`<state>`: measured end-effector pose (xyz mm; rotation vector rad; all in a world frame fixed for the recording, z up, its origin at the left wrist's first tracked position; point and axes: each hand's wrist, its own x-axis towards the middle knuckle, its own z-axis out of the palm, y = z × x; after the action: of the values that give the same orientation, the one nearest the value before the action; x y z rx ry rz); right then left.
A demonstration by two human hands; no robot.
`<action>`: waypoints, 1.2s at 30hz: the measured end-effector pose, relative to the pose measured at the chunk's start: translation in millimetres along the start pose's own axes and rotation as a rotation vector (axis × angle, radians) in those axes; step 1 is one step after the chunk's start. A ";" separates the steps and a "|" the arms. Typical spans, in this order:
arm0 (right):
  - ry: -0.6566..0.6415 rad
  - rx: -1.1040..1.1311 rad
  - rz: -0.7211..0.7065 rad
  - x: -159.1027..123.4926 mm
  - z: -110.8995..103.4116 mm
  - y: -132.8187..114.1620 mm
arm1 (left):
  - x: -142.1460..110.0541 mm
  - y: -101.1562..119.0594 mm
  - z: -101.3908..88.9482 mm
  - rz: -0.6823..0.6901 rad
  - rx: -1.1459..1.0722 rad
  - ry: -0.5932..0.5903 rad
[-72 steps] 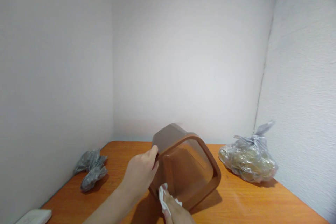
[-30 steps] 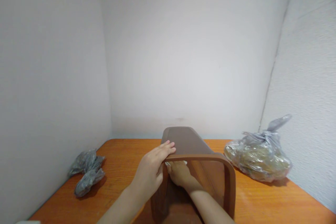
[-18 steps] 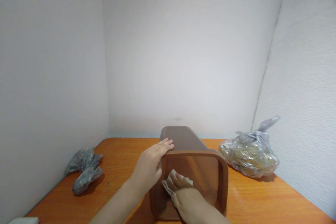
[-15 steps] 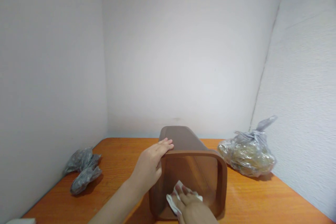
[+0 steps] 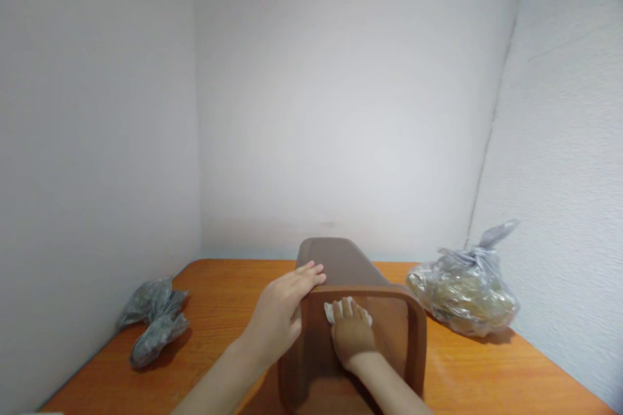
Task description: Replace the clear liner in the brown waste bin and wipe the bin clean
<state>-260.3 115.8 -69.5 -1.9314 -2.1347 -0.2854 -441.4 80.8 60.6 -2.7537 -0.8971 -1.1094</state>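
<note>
A brown plastic bin (image 5: 335, 257) lies on its side on the table, its open mouth facing me. My left hand (image 5: 285, 305) grips the upper left of the rim, fingers over the outside and thumb at the inner edge. Reaching through the mouth, my right hand (image 5: 353, 331) presses a white cloth (image 5: 367, 318) against the inside of the bin. The cloth is bunched under the fingers, and the palm hides part of it. Whether it is paper or fabric I cannot tell.
Two knotted grey plastic bags (image 5: 158, 331) with unclear contents lie on the wooden table (image 5: 228, 285) at the left. On the right sits a larger tied clear bag (image 5: 464, 295) holding something yellowish. White walls (image 5: 302, 104) enclose the table's back and sides.
My right hand has moved deeper into the bin and upward in view, taking the white cloth along from near the mouth's lower edge. My left hand keeps its hold on the rim.
</note>
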 end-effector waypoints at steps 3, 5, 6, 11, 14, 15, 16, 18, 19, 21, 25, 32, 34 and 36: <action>0.020 0.023 -0.003 16.0 -11.0 -1.8 | -0.1 -2.3 0.6 -0.004 0.007 0.003; 0.025 0.038 -0.017 17.0 -16.7 -1.9 | 0.3 -3.1 1.6 -0.005 0.012 0.014; 0.024 0.044 -0.028 15.7 -18.8 -2.0 | 0.6 -3.0 2.2 -0.004 0.015 0.020; -0.006 0.075 -0.119 0.4 -24.9 -8.0 | 2.7 0.1 4.6 -0.007 0.040 0.024; -0.038 0.092 -0.214 -17.8 -24.5 -17.1 | 3.7 2.0 4.1 -0.019 0.043 0.021; -0.052 0.099 -0.246 -26.4 -22.6 -19.3 | 3.8 2.3 3.5 -0.025 0.043 0.018; -0.070 0.104 -0.283 -36.1 -19.5 -20.1 | 3.6 2.4 2.9 -0.029 0.044 0.013; -0.096 0.103 -0.383 -58.3 -9.0 -15.2 | 2.4 2.0 1.2 -0.038 0.047 0.000; -0.083 0.089 -0.444 -69.8 -2.0 -8.9 | 1.5 1.6 0.3 -0.043 0.049 -0.008; 0.029 0.021 -0.559 -91.2 13.6 10.0 | -0.4 0.8 -1.5 -0.055 0.051 -0.022; 0.412 -0.247 -0.597 -117.8 36.1 49.5 | -0.1 1.3 -4.7 -0.077 0.027 -0.055; 0.613 -0.314 -0.534 -119.5 36.7 54.4 | -4.1 12.2 -1.0 -0.222 -0.181 0.036; 0.660 -0.306 -0.544 -117.3 37.2 53.5 | -20.7 15.3 6.3 -0.365 -0.159 0.101; 0.697 -0.293 -0.562 -115.3 39.8 54.6 | -42.9 17.4 15.8 -0.548 -0.054 0.068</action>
<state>-197.5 24.6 -144.4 -1.0331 -2.1285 -1.2244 -447.1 48.8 24.1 -2.5512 -1.6965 -1.2919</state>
